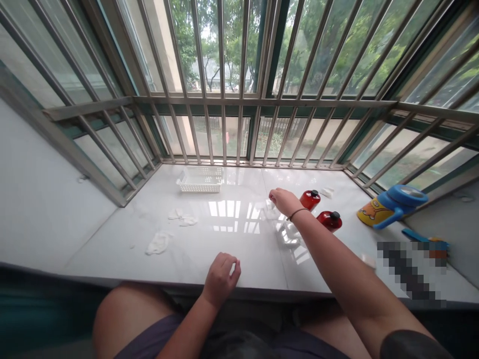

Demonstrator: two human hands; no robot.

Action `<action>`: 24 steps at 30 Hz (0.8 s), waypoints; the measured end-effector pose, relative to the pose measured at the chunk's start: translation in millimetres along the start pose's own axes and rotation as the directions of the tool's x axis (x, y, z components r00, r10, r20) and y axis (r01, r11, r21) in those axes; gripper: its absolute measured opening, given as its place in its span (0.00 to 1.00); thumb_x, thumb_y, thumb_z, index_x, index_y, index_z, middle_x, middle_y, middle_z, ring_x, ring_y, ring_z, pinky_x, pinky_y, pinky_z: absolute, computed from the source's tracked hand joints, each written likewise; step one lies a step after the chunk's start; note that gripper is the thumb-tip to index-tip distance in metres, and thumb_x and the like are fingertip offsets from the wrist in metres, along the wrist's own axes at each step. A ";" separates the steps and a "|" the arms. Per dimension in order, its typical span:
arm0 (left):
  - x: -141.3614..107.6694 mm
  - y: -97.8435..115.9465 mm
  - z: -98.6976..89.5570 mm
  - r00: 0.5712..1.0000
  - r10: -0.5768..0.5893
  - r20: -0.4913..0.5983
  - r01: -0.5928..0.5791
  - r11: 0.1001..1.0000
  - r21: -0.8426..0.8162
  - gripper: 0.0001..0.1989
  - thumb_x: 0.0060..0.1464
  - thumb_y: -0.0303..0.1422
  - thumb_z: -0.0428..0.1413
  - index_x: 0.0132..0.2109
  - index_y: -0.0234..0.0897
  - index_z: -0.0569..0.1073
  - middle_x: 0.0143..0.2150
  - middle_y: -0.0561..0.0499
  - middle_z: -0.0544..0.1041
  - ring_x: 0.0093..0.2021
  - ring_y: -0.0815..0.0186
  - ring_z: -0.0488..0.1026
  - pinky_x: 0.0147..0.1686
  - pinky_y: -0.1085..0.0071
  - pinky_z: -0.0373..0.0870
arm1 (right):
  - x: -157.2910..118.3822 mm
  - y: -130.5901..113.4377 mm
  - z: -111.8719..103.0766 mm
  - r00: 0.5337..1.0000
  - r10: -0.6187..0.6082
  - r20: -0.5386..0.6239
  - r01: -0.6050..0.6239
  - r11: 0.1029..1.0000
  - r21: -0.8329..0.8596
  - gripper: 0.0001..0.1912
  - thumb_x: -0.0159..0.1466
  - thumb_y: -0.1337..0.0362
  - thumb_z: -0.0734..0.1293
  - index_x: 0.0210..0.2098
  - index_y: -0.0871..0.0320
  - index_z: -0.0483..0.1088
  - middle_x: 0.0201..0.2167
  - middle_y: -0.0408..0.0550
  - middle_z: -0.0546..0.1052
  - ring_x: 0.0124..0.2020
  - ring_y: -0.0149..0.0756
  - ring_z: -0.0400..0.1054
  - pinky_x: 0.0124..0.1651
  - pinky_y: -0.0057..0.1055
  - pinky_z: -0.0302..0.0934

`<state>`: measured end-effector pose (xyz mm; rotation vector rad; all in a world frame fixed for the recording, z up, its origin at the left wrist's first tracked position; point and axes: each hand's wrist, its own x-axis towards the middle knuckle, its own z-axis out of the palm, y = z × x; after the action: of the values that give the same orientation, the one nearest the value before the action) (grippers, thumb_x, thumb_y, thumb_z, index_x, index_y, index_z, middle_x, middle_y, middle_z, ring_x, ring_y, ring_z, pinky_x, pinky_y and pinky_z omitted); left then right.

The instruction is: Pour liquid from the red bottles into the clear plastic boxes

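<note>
Right hand (284, 202) reached over the marble sill (232, 259), just beside a red bottle (310, 199), fingers (273, 195) loosely together, holding nothing. A second red bottle (329, 220) stood beside the forearm (318, 239). Left hand (220, 279) sat at the sill's front edge, fingers (232, 264) curled, empty. White basket (200, 179) well apart.

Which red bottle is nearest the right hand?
The glossy red black-capped bottle, nearer the window, just right of the right hand; the other red bottle sits farther off.
</note>
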<state>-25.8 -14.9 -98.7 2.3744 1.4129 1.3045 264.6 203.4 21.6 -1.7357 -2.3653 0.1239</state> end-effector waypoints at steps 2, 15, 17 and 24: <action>-0.1 -1.1 0.1 0.999 -0.011 -0.042 0.010 1.000 -0.029 0.08 0.68 0.25 0.54 0.50 0.42 0.73 0.41 0.46 0.79 0.43 0.56 0.79 0.46 0.58 0.80 | -1.9 -21.2 -1.6 0.996 -0.086 -0.006 0.086 0.996 0.035 0.08 0.76 0.67 0.66 0.43 0.58 0.78 0.41 0.53 0.80 0.38 0.38 0.75 0.44 0.35 0.68; -1.0 -14.7 11.3 0.961 -0.213 -0.174 0.210 0.977 -0.033 0.45 0.68 0.40 0.64 0.80 0.42 0.47 0.74 0.31 0.65 0.75 0.43 0.66 0.68 0.40 0.73 | -58.8 -135.3 4.6 0.776 -0.623 0.098 0.584 0.768 0.265 0.21 0.67 0.53 0.78 0.59 0.39 0.77 0.52 0.41 0.82 0.47 0.40 0.80 0.47 0.33 0.73; -1.8 -15.7 13.4 0.968 -0.183 -0.172 0.184 0.983 -0.011 0.42 0.69 0.38 0.63 0.79 0.41 0.50 0.71 0.33 0.70 0.72 0.44 0.70 0.67 0.41 0.75 | -52.5 -113.8 -11.5 0.871 -0.478 0.113 0.448 0.868 0.214 0.22 0.70 0.47 0.74 0.63 0.37 0.74 0.58 0.41 0.80 0.53 0.39 0.78 0.55 0.34 0.72; 1.1 -15.1 13.5 0.967 -0.137 -0.215 0.148 0.988 0.039 0.39 0.69 0.34 0.62 0.78 0.37 0.54 0.69 0.32 0.72 0.69 0.46 0.74 0.65 0.45 0.78 | -14.7 22.8 -63.8 0.919 0.391 -0.052 -0.395 0.908 -0.140 0.25 0.76 0.54 0.65 0.62 0.67 0.71 0.53 0.77 0.77 0.59 0.65 0.72 0.56 0.55 0.68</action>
<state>-26.3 -1.1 -113.5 2.1709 1.6626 1.5358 303.7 192.9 77.8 -2.2545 -2.0203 -0.0139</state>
